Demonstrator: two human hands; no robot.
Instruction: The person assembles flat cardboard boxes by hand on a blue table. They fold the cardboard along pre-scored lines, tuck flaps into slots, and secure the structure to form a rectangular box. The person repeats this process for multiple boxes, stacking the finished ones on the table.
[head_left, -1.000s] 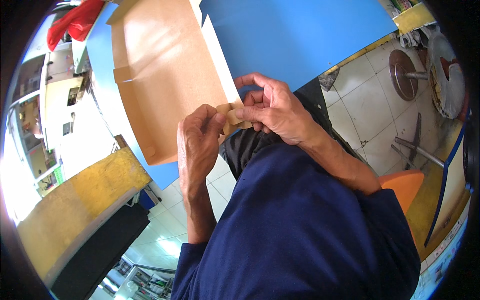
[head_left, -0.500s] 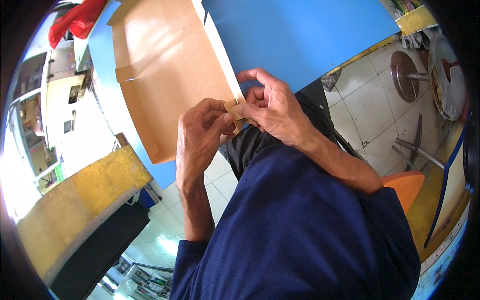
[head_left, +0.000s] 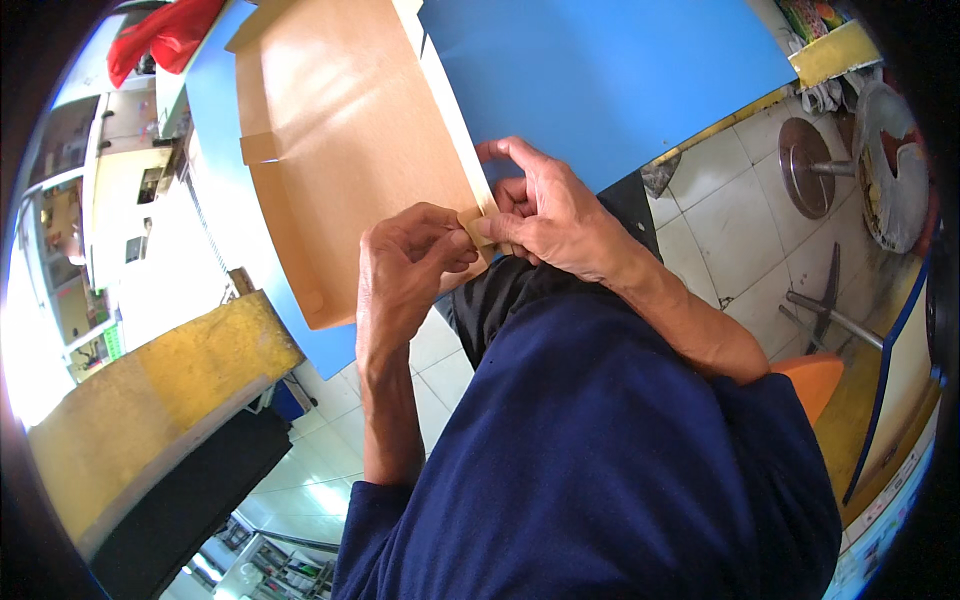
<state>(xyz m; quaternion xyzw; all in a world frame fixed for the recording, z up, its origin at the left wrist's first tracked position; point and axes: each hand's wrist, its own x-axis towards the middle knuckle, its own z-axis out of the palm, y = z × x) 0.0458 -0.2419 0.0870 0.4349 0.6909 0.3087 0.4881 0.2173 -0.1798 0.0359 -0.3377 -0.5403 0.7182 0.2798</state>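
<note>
A shallow brown cardboard box (head_left: 350, 130), its inside facing up, lies on a blue tabletop (head_left: 600, 80) in front of me. At its near right corner, my left hand (head_left: 405, 270) is closed, thumb and fingertips pinching a small corner flap (head_left: 470, 222). My right hand (head_left: 560, 220) is at the same corner from the right. Its thumb presses on the flap beside the left fingertips, and its forefinger reaches along the outside of the box's right wall (head_left: 452, 110). Some right fingertips are hidden behind the wall.
A yellow, worn counter edge (head_left: 170, 370) and a black panel (head_left: 190, 490) stand at the lower left. On the right, a round-based metal stand (head_left: 808, 165) and an orange seat (head_left: 810, 380) are over the tiled floor. A red bag (head_left: 165, 40) lies at the far left.
The view has shifted slightly, so the box appears a little further right. Both hands stay at the same corner, and the left fingers have moved slightly on the flap.
</note>
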